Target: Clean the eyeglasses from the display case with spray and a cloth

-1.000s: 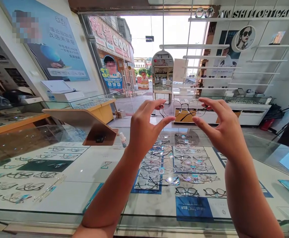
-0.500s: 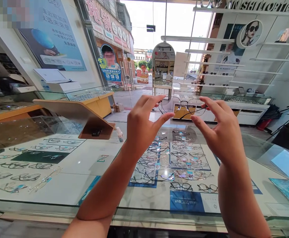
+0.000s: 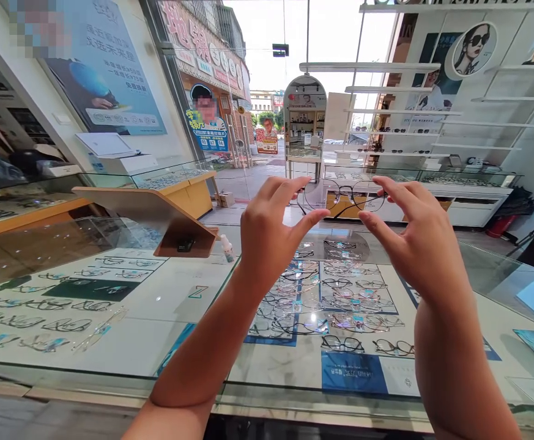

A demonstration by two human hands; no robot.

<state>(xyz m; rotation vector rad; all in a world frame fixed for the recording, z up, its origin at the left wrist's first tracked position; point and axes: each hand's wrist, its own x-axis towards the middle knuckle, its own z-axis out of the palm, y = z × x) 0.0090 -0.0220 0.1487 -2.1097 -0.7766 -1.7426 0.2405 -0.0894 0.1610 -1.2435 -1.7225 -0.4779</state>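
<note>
Hands [image 3: 273,217] hold eyeglasses [image 3: 345,189] by edges, clear of countertop [image 3: 168,302].

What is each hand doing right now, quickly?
Left hand: holding the near-left side of the glasses, thumb below forefinger.
Right hand: holding the other side of the same glasses.

“STELLEST”, apparently, on the cutout poster [image 3: 209,125], “Z” on the display base [image 3: 142,308], “地锅” on the storefront [image 3: 202,52]
</note>
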